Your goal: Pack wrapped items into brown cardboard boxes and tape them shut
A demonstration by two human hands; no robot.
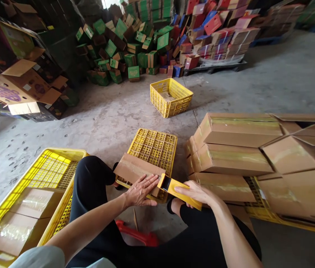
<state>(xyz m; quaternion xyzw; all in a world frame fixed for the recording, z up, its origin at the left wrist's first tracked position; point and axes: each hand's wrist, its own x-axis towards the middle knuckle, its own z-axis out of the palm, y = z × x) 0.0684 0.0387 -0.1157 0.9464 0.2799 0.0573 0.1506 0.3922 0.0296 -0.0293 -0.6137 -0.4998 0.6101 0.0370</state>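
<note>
Right hand [198, 192] grips a yellow tool [171, 186], its head at the right end of a cardboard box [137, 167] lying leftward on a crate [160, 139], long axes roughly in line, the nearer left hand [142, 190] flat and open on the box.

Green boxes [130, 59] lie heaped beside red boxes [212, 24] farther back.

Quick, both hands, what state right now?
Left hand: open, laid flat on the brown cardboard.
Right hand: closed, holding the yellow tool.
</note>
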